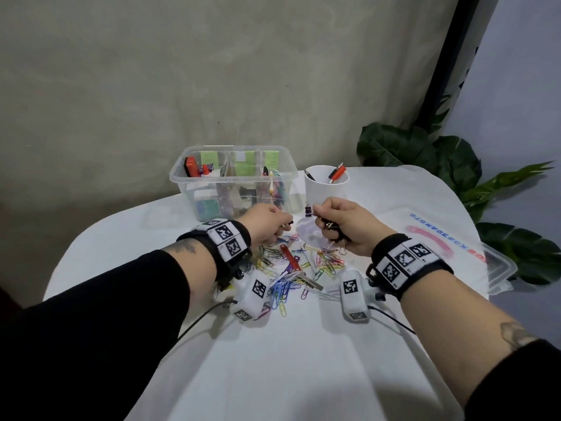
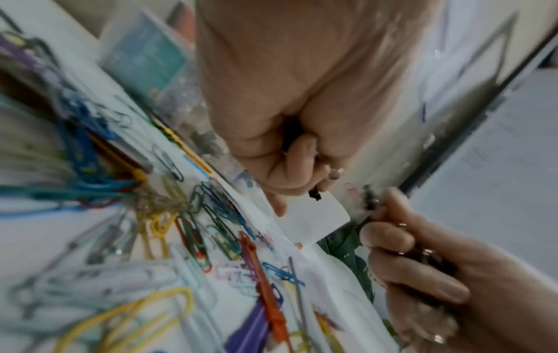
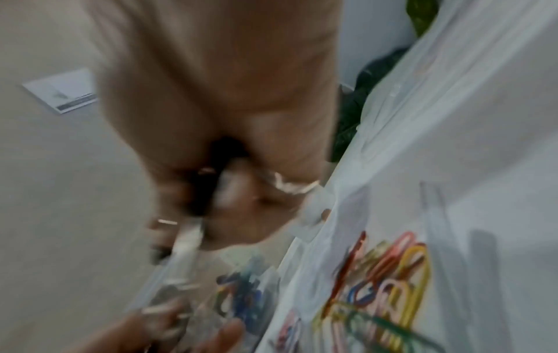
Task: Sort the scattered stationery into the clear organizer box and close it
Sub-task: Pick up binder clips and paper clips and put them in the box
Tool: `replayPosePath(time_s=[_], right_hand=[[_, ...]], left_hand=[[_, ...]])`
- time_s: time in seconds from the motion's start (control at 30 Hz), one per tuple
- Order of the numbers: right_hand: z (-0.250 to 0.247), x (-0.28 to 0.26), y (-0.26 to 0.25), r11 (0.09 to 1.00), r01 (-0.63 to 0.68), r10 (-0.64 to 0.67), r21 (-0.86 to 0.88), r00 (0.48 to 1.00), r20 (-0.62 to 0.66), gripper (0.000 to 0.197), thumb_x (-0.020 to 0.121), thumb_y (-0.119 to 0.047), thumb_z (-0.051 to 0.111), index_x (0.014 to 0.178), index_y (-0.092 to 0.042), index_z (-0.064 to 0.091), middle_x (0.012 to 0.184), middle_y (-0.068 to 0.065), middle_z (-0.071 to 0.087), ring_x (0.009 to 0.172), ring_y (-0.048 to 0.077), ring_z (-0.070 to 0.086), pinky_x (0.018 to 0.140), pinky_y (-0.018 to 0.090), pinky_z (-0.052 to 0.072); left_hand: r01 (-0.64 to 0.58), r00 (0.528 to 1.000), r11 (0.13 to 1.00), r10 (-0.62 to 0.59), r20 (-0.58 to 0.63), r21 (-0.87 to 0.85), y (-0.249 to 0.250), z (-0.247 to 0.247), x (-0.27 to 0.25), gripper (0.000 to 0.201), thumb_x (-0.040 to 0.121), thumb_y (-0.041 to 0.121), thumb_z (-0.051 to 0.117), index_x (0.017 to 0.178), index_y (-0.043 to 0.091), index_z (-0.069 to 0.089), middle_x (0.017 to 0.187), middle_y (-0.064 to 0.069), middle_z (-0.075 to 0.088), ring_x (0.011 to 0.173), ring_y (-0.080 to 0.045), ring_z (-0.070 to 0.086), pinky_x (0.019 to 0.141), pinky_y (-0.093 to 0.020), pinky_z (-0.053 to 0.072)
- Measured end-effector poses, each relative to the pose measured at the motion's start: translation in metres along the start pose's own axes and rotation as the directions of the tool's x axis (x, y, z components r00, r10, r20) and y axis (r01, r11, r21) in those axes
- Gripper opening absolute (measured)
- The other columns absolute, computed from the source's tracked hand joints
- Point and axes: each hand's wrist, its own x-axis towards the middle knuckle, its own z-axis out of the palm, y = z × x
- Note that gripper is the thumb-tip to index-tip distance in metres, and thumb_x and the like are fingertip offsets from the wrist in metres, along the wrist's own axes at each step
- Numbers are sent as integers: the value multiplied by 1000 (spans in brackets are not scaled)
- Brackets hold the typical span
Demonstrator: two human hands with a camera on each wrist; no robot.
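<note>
The clear organizer box (image 1: 194, 189) stands open at the back of the table, with stationery sorted in its compartments. Coloured paper clips (image 1: 283, 284) lie scattered between my wrists, a red clip (image 1: 287, 258) among them. My left hand (image 1: 283, 226) is curled in front of the box and grips a small black binder clip (image 2: 314, 194). My right hand (image 1: 321, 223) holds a bunch of black binder clips (image 1: 331, 227) in its curled fingers and pinches a purple one (image 1: 309, 211) at its fingertips. The right wrist view is blurred, showing the hand (image 3: 211, 215) closed on something dark.
A white cup (image 1: 326, 189) with pens stands right of the box. The box's clear lid (image 1: 498, 268) lies at the table's right edge, beside green plant leaves (image 1: 455, 159). A wall rises close behind the table. White cloth (image 1: 273, 360) covers the near side.
</note>
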Motion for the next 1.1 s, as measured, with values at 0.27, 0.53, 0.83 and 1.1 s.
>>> replayPosePath(time_s=[0.27, 0.53, 0.83, 1.1], right_hand=[[21, -2, -18, 904, -91, 87, 419, 996, 30, 12, 102, -20, 46, 95, -9, 45, 81, 9, 61, 44, 7, 38, 36, 16, 23], [54, 9, -34, 815, -302, 164, 495, 939, 303, 15, 101, -23, 48, 97, -12, 57, 96, 10, 55, 41, 1, 37, 34, 12, 25], [80, 25, -24, 841, -328, 242, 430, 939, 243, 13, 103, -19, 46, 108, -8, 50, 76, 9, 52, 41, 4, 39, 33, 14, 28], [98, 62, -65, 841, -213, 158, 496, 976, 152, 26, 102, -20, 41, 77, -12, 44, 68, 1, 42, 39, 6, 40, 32, 15, 22]], left_hand=[[140, 990, 811, -125, 67, -568, 8, -19, -15, 9, 99, 10, 46, 91, 9, 50, 73, -5, 53, 38, -2, 35, 28, -10, 22], [-51, 994, 955, 77, 78, -291, 22, -47, -31, 26, 100, 17, 51, 123, 14, 63, 78, -4, 57, 40, -3, 38, 33, -14, 23], [-167, 986, 980, 165, 28, 104, 13, -65, -31, 11, 96, 19, 60, 94, 12, 68, 68, -2, 55, 43, -6, 39, 38, -15, 28], [-114, 988, 942, 73, -139, -315, 43, -96, 2, 31, 99, 40, 51, 83, 15, 58, 65, 1, 51, 44, -6, 37, 34, -16, 25]])
